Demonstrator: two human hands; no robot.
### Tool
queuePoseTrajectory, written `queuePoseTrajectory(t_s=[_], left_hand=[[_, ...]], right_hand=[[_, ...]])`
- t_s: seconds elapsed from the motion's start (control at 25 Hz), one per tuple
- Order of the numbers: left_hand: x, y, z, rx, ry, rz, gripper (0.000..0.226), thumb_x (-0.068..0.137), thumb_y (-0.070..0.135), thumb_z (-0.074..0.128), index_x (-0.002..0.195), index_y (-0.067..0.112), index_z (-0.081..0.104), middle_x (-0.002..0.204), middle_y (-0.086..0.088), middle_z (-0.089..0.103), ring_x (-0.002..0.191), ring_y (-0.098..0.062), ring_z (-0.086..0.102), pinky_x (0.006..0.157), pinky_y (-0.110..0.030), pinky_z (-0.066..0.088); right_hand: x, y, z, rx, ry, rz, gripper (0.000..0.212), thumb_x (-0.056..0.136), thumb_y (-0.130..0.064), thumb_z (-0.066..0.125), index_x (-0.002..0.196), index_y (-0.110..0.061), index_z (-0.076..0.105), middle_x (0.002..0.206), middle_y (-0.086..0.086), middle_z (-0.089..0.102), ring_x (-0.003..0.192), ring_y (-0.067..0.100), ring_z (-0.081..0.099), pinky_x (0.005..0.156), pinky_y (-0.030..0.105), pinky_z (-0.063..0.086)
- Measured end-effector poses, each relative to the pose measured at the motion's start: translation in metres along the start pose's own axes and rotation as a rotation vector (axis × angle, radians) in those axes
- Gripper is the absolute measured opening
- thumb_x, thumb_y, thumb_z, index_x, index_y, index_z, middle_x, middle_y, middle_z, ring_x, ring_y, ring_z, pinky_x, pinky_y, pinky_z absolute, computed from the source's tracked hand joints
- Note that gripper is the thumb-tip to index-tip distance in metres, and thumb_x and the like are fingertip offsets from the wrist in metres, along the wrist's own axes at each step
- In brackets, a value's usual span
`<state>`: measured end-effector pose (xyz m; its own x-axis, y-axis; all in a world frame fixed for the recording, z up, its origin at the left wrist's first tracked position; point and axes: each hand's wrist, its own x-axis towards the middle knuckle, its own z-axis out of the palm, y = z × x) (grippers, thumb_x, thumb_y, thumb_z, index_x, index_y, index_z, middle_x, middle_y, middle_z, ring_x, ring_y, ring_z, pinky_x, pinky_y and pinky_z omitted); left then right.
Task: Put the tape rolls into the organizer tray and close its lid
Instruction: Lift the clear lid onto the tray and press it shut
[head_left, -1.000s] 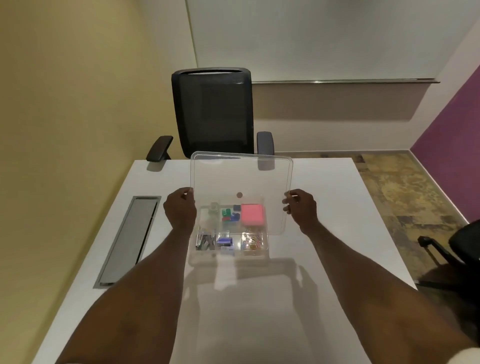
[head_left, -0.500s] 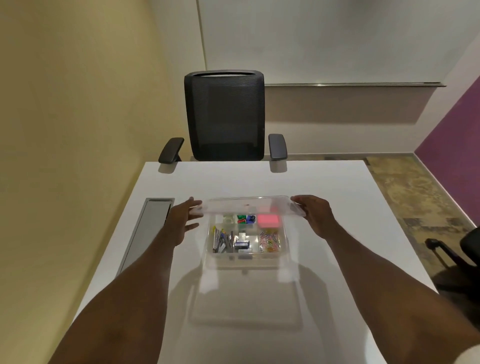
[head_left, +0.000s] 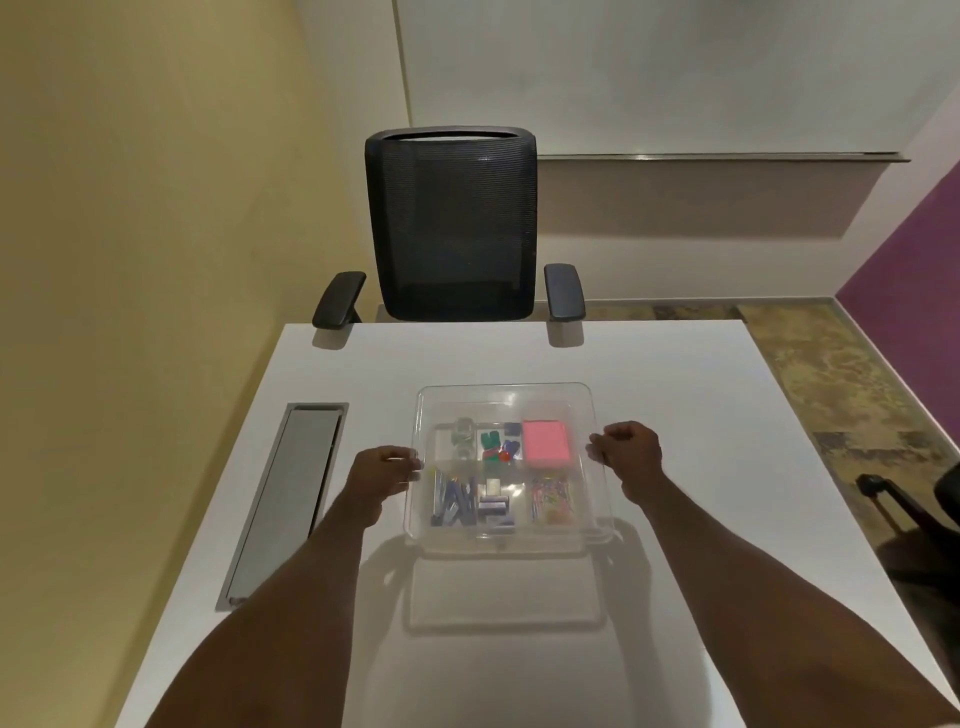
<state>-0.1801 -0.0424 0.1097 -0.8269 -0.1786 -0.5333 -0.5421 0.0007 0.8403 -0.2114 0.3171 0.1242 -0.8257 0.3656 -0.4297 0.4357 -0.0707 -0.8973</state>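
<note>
- The lid (head_left: 506, 410) lies flat over the tray (head_left: 509, 535), its rim lined up with the tray's rim on all sides; whether it has snapped shut cannot be told.
- Judged from this, the task is near its end: what look like clear tape rolls (head_left: 462, 436) sit in the far-left compartment, none lie loose on the desk (head_left: 675, 395), and only a last press and letting go seem left.
- The tray is clear plastic with dividers; through the lid show a pink pad (head_left: 546, 441) far right, small green, blue and red bits (head_left: 497, 444) in the far middle, dark clips (head_left: 454, 501) near left and coloured paper clips (head_left: 553, 501) near right.
- The tray sits mid-desk, just ahead of the person.
- The left hand (head_left: 382, 470) is curled, fingertips pinching the lid's left edge.
- The right hand (head_left: 628, 449) is curled likewise, pinching the right edge.
- A grey cable hatch (head_left: 291, 493) lies well left; a black chair (head_left: 452, 223) stands at the far side.
</note>
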Motion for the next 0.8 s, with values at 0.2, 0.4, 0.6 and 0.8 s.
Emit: queuePoseTrajectory(t_s=[0.2,0.4,0.6,0.8], left_hand=[[0.025,-0.019,0.022,0.061,0.193,0.021,0.02,0.088,0.001,0.078,0.107,-0.006,0.077,0.094,-0.025,0.074,0.081,-0.03,0.065,0.088,-0.044,0.06],[0.045,-0.032,0.038,0.215,0.319,0.046,0.012,0.088,0.004,0.078,0.096,-0.005,0.081,0.09,-0.026,0.078,0.081,-0.031,0.072,0.092,-0.048,0.062],[0.057,-0.039,0.05,0.349,0.384,0.053,0.015,0.09,0.003,0.076,0.099,-0.007,0.081,0.1,-0.025,0.08,0.098,-0.039,0.076,0.094,-0.039,0.058],[0.068,-0.035,0.063,0.376,0.458,0.014,0.017,0.094,0.002,0.072,0.105,-0.009,0.079,0.103,-0.027,0.079,0.099,-0.043,0.076,0.089,-0.039,0.058]], right_hand=[[0.015,0.024,0.011,-0.259,0.089,-0.03,0.01,0.082,0.005,0.076,0.091,0.009,0.073,0.09,0.03,0.074,0.088,0.043,0.074,0.091,0.05,0.06],[0.039,0.041,0.027,-0.413,0.16,0.021,0.012,0.084,-0.004,0.077,0.094,0.003,0.076,0.091,0.023,0.076,0.087,0.039,0.073,0.088,0.048,0.06],[0.053,0.048,0.046,-0.492,0.215,0.046,0.014,0.086,-0.006,0.077,0.098,0.001,0.077,0.101,0.019,0.077,0.098,0.035,0.071,0.089,0.039,0.057],[0.063,0.049,0.057,-0.49,0.248,0.065,0.012,0.087,-0.003,0.074,0.098,0.002,0.077,0.101,0.021,0.076,0.097,0.035,0.071,0.086,0.036,0.055]])
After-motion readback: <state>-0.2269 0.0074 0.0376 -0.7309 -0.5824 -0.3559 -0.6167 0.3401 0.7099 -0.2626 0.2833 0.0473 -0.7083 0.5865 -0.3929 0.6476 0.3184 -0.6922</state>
